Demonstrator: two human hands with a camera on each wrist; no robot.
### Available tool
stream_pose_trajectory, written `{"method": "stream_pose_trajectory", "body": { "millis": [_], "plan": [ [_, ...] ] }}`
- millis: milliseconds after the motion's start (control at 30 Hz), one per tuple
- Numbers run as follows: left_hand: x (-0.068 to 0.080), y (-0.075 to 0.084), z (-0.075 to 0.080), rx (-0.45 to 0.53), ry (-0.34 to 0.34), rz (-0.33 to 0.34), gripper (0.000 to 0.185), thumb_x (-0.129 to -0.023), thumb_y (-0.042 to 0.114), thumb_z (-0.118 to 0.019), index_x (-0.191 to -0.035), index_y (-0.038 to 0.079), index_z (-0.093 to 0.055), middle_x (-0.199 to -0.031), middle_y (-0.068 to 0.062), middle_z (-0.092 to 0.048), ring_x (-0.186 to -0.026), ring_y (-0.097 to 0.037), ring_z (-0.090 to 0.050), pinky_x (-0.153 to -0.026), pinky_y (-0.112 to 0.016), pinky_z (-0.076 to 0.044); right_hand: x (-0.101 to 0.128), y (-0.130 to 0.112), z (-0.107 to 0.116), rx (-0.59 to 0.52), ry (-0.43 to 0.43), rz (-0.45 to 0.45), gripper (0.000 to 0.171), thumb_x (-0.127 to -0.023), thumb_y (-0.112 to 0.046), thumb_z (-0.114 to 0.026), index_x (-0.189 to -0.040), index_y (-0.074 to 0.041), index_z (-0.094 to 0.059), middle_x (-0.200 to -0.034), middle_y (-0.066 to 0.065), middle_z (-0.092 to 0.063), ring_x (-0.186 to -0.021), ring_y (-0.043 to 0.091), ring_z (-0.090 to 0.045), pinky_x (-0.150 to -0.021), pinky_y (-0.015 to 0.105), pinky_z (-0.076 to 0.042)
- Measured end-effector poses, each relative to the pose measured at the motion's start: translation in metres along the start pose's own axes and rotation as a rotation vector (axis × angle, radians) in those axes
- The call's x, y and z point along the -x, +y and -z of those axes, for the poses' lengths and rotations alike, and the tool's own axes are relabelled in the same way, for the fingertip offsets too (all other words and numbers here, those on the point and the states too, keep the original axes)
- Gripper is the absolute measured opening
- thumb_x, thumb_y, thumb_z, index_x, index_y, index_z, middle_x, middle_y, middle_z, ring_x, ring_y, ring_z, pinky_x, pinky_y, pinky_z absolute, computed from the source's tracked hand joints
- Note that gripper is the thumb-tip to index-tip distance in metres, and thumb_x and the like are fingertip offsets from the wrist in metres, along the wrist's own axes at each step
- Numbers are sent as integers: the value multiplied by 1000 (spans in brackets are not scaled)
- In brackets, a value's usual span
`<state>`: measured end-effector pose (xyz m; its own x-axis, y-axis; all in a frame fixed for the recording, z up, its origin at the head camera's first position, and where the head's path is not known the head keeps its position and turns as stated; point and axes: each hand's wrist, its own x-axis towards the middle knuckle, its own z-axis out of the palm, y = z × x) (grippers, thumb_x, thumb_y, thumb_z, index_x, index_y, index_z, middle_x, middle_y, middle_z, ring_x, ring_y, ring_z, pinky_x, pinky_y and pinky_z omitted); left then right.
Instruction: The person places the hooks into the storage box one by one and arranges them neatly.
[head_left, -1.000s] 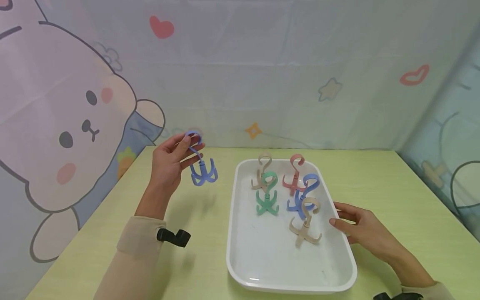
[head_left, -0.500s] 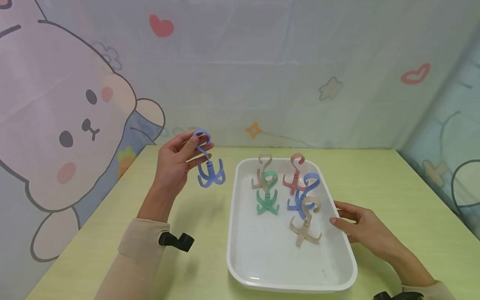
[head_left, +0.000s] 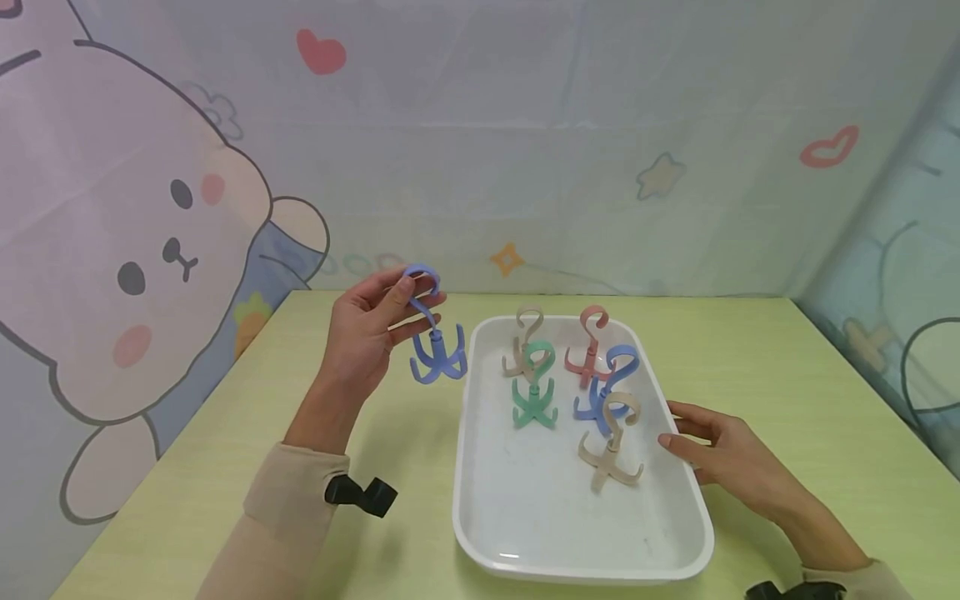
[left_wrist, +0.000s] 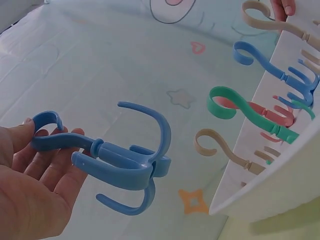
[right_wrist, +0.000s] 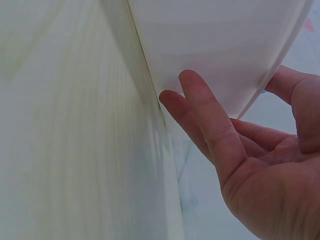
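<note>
Head view: a person's left hand [head_left: 367,333] pinches a blue hook [head_left: 433,337] by its top loop, thumb & fingers curled round it, four prongs dangling in the air just left of a white tray [head_left: 480,508] on a green table [head_left: 787,383]. Inside the tray stand five more hooks (two beige, one green, one pink, one blue). The right hand [head_left: 723,458] rests against the tray's right rim, fingers straight.

Left wrist view: the loop sits between thumb and fingertips [left_wrist: 52,155]; stem and prongs stick out beyond them, free. Judging by this, keeping the pinch on the loop only lets the prongs hang level.

Right wrist view: relaxed fingers [right_wrist: 205,120] touch the tray's outer wall, steadying it, prob. enough.
</note>
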<state>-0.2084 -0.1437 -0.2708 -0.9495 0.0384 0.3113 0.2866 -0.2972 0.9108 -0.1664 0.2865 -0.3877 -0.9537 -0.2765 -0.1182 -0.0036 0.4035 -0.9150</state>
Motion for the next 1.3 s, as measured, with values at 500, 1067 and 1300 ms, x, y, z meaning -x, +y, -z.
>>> {"method": "stream_pose_trajectory", "body": {
  "millis": [500, 1067, 1300],
  "plan": [
    [19, -14, -25, 12, -52, 44, 26, -108, 4, -58, -109, 21, -78, -104, 4, -81, -97, -15, -80, -91, -40, -64, 1, -2, -1, 17, 4, -20, 75, -105, -28, -67, -163, 4, -31, -152, 35, -50, -109, 29, -75, -79, 43, -67],
    [37, -35, -47, -38, -137, 114, 24, -104, 7, -66, -127, -1, -71, -105, 4, -80, -100, -15, -79, -95, -41, -63, 0, -2, 0, 18, -1, -13, 74, -105, -27, -67, -162, 4, -32, -153, 34, -50, -109, 28, -75, -78, 42, -67],
    [42, -44, -50, -44, -174, 138, 30, -104, 7, -66, -130, -8, -67, -106, 4, -80, -102, -16, -79, -95, -39, -63, 0, -2, 0, 29, 6, -17, 74, -105, -27, -68, -162, 5, -33, -152, 34, -51, -109, 28, -75, -78, 42, -67]
  ]
}}
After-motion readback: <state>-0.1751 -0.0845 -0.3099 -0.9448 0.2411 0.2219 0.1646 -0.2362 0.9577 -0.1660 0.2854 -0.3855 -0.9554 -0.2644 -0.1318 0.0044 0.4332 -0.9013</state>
